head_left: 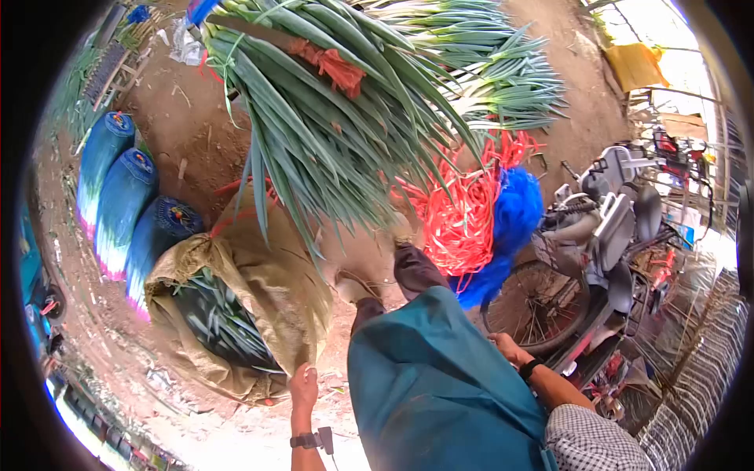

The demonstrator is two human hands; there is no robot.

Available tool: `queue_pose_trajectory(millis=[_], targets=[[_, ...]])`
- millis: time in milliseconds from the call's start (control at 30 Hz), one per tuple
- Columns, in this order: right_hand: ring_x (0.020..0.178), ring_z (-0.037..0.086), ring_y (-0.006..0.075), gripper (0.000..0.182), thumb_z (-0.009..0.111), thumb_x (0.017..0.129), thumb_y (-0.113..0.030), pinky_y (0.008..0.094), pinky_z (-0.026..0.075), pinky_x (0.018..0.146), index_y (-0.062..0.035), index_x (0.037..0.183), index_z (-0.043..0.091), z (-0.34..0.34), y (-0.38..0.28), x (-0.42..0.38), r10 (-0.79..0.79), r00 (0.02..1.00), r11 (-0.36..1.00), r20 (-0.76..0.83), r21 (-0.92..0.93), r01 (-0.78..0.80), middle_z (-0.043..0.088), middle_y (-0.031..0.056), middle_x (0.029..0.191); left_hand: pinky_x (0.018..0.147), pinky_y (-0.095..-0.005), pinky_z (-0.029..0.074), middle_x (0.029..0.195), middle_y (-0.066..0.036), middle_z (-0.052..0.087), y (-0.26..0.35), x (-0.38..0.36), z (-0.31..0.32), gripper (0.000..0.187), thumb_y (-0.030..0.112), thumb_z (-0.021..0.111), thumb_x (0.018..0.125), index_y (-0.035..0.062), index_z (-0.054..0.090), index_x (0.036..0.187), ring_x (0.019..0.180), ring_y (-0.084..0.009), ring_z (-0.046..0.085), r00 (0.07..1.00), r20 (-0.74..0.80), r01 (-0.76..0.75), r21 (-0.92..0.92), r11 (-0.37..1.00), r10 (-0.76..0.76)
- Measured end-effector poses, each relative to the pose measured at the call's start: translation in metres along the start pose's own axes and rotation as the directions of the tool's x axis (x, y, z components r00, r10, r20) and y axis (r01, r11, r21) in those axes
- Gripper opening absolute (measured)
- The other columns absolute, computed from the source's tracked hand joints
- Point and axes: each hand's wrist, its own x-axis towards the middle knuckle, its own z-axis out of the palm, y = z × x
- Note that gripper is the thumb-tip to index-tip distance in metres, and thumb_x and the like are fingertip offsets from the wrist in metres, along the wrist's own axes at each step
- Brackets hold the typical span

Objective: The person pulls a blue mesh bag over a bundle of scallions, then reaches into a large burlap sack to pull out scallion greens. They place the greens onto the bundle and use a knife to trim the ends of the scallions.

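Observation:
My left hand [303, 385] is closed on the near edge of a brown woven sack [279, 286]. The sack lies open on the dirt, with long green leaves [216, 322] showing inside. My right hand [510, 348] is half curled beside my teal apron [440, 377]; what it holds, if anything, is hidden. Ahead of me, a large bunch of green onions [322, 125] spreads its leaves towards my feet. A brown bar and a red plastic tie [338, 67] lie across it.
Several filled blue sacks [137, 188] lean at the left. More green onions [503, 71] are stacked at the back. Red plastic strips [459, 216] and blue strips [514, 216] heap near my feet. A motorcycle [597, 228] stands close on my right.

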Motion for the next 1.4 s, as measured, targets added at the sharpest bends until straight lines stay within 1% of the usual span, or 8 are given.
queue_pose_trajectory(millis=[100,233,433,633,700,967,1167,1400], targets=[[0.076,0.066,0.0242,0.031,0.065,0.091,-0.016,0.0349,0.054,0.07,0.0078,0.111,0.066,-0.044,-0.017,0.014,-0.109,0.994,0.994,-0.005,0.014,0.109,0.067,0.013,0.081,0.069,-0.0339,0.052,0.083,-0.014,0.069,0.042,0.0,0.002,0.028,0.02,0.063,0.092,0.0042,0.068,0.115,0.074,-0.0222,0.066,0.992,0.044,0.122,-0.007,0.992,-0.122],[0.057,0.061,0.0183,0.019,0.056,0.093,-0.013,0.0291,0.047,0.048,0.0043,0.097,0.063,-0.125,-0.055,0.019,0.282,0.953,0.788,0.109,0.54,-0.295,0.063,0.0124,0.072,0.08,-0.0361,0.054,0.097,-0.019,0.072,0.055,0.006,0.035,0.031,0.023,0.062,0.092,0.0044,0.069,0.115,0.087,-0.0263,0.07,0.98,0.074,0.189,-0.067,0.98,-0.184],[0.058,0.063,0.018,0.024,0.056,0.095,-0.017,0.0296,0.051,0.051,0.0038,0.106,0.064,-0.213,-0.091,0.036,0.269,0.958,0.89,-0.1,0.406,-0.207,0.065,0.0101,0.073,0.084,-0.0408,0.054,0.102,-0.025,0.07,0.122,0.012,0.038,0.036,0.027,0.061,0.092,0.0046,0.067,0.119,0.094,-0.0346,0.07,0.993,0.044,0.112,-0.098,0.989,-0.108],[0.066,0.064,0.0145,0.02,0.064,0.093,-0.016,0.0281,0.049,0.057,0.0029,0.098,0.067,-0.259,-0.158,0.101,-0.497,0.77,0.867,-0.399,-0.229,0.442,0.065,0.0063,0.073,0.088,-0.0452,0.052,0.104,-0.028,0.067,0.211,0.061,-0.021,0.035,0.018,0.058,0.092,0.0017,0.061,0.123,0.102,-0.0395,0.066,0.988,-0.083,-0.11,0.202,0.973,0.129],[0.069,0.063,0.0124,0.015,0.064,0.093,-0.012,0.0278,0.049,0.061,0.0024,0.094,0.068,-0.261,-0.363,0.061,-0.401,0.835,0.89,-0.378,0.056,0.452,0.066,0.007,0.074,0.094,-0.0459,0.048,0.112,-0.027,0.064,0.267,0.083,-0.054,0.034,0.014,0.056,0.093,-0.0013,0.06,0.123,0.11,-0.0404,0.061,0.944,-0.154,-0.265,0.175,0.948,0.292],[0.078,0.065,0.0341,0.014,0.064,0.088,0.001,0.0402,0.051,0.065,0.0008,0.102,0.065,-0.21,-0.628,0.155,-0.986,0.167,0.164,0.011,-0.124,0.979,0.066,0.016,0.09,0.112,-0.0499,0.032,0.141,-0.029,0.044,0.427,0.249,-0.085,0.058,0.021,0.058,0.096,-0.0085,0.038,0.142,0.13,-0.0453,0.042,0.712,-0.54,-0.378,0.244,0.893,0.449],[0.096,0.058,0.0367,0.023,0.065,0.085,-0.012,0.0453,0.051,0.08,-0.0011,0.102,0.055,-0.192,-0.657,0.241,-0.907,0.42,0.321,-0.03,-0.694,0.644,0.056,0.0174,0.102,0.118,-0.0494,0.024,0.152,-0.034,0.028,0.465,0.317,-0.027,0.069,0.023,0.051,0.099,-0.0106,0.018,0.15,0.142,-0.0466,0.027,0.893,-0.431,-0.139,0.008,0.99,0.129],[0.093,0.057,0.0331,0.032,0.063,0.075,-0.004,0.0422,0.051,0.075,-0.001,0.106,0.053,-0.213,-0.657,0.245,-0.888,0.393,0.448,-0.238,-0.635,0.629,0.055,0.0154,0.099,0.119,-0.0483,0.025,0.155,-0.031,0.023,0.471,0.326,-0.021,0.068,0.014,0.052,0.097,-0.0106,0.017,0.15,0.143,-0.0457,0.026,0.899,-0.428,-0.07,0.063,0.996,0.09]])
